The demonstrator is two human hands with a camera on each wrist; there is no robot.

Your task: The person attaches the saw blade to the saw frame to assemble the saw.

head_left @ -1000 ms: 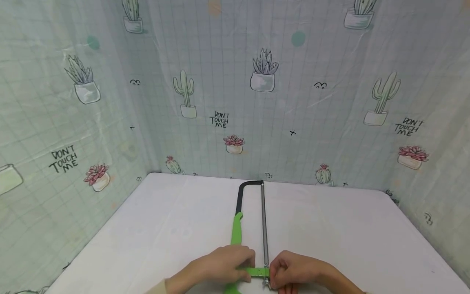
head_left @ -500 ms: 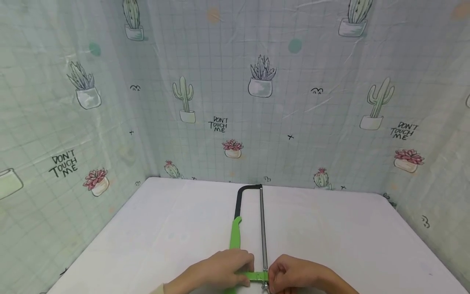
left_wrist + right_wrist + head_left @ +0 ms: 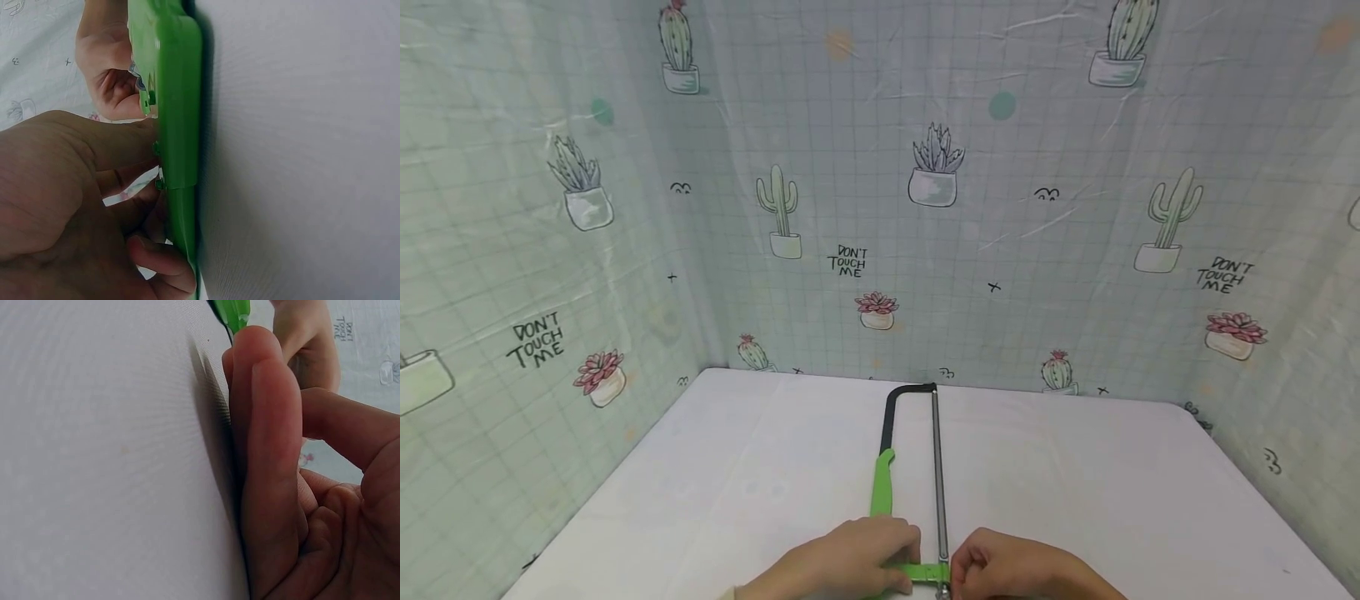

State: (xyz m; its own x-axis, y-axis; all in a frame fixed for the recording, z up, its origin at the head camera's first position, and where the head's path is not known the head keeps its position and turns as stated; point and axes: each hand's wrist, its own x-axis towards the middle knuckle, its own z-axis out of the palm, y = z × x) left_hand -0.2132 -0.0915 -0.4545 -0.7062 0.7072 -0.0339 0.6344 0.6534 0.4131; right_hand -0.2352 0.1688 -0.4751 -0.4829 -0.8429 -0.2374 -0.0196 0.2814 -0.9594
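Observation:
A hacksaw with a green handle (image 3: 882, 487), a black front frame (image 3: 888, 421) and a narrow grey blade (image 3: 939, 483) lies on the white table, pointing away from me. My left hand (image 3: 857, 557) grips the green body, fingers and thumb bent around it; the left wrist view shows the green frame (image 3: 178, 112) along the fingertips. At the blade's near end, by a small metal wing nut (image 3: 943, 592), my right hand (image 3: 1011, 565) pinches with thumb and bent fingers. In the right wrist view, its fingers (image 3: 275, 437) lie along the table and hide the pinched part.
The white table (image 3: 1075, 483) spreads out on both sides of the saw. A curtain (image 3: 880, 208) printed with cacti encloses the table at the back and sides. The hacksaw's tip lies close to the table's far edge.
The head view has tilted up a little, so saw and hands sit lower in the picture. Both hands keep their places on the hacksaw, with only slight finger movement at the right.

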